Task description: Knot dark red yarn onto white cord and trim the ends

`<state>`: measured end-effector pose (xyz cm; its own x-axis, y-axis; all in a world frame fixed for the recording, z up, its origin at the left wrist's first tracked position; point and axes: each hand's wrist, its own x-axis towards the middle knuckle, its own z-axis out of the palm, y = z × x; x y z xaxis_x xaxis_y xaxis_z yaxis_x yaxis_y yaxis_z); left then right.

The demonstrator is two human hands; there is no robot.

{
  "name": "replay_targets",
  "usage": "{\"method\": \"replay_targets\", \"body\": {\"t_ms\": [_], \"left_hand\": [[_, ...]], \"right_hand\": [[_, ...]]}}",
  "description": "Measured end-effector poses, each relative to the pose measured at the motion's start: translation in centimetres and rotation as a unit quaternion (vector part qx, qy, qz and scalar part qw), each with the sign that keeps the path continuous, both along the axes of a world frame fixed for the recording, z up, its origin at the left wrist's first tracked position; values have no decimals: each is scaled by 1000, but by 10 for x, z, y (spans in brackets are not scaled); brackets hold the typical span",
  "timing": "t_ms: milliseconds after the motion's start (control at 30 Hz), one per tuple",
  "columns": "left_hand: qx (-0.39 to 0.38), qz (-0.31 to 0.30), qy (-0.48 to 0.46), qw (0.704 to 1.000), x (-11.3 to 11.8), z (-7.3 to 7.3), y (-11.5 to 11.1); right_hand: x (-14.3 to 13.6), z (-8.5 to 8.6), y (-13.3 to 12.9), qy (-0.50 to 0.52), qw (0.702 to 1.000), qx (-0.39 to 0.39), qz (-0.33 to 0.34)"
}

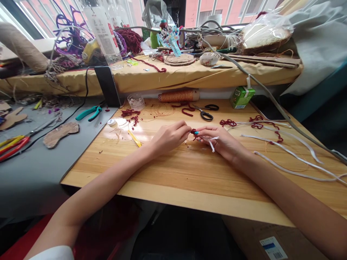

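Over the middle of the wooden table, my left hand (pixel 173 136) pinches one side of a small dark red cord piece (pixel 194 132). My right hand (pixel 221 142) holds its other side between thumb and fingers, so the two hands almost touch. A thin white strip (pixel 211 145) sticks out from the fingers of my right hand. Dark red braided cord (pixel 257 122) lies to the right, beside long white cords (pixel 292 151). Black-handled scissors (pixel 207 115) rest just behind my hands.
A spool of orange thread (pixel 179 95), a clear cup (pixel 136 102) and a green carton (pixel 242 96) stand along the back. A yellow tool (pixel 134 138) lies near my left forearm. Teal-handled pliers (pixel 89 113) and red-and-yellow-handled tools (pixel 15 146) lie on the grey surface.
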<state>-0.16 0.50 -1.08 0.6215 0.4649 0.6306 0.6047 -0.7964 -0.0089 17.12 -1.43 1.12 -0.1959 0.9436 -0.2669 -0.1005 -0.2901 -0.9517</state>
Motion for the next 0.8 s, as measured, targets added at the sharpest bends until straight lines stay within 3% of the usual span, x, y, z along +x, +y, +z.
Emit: {"method": "replay_targets", "body": {"t_ms": [367,567,700,800], "left_hand": [[-59,4,-94,994,0,3,2],[-98,35,-64,993,-1,5,0],[-195,58,-83,975,-1,9,3],[-323,43,-161,932,1,14,3]], "right_hand": [[0,1,-1,20,999,-6,-26],[1,-6,1,-7,1000,16,-18],[0,-12,1,-99,981,166,-29],[0,-16,-1,-165,942,288,-43]]}}
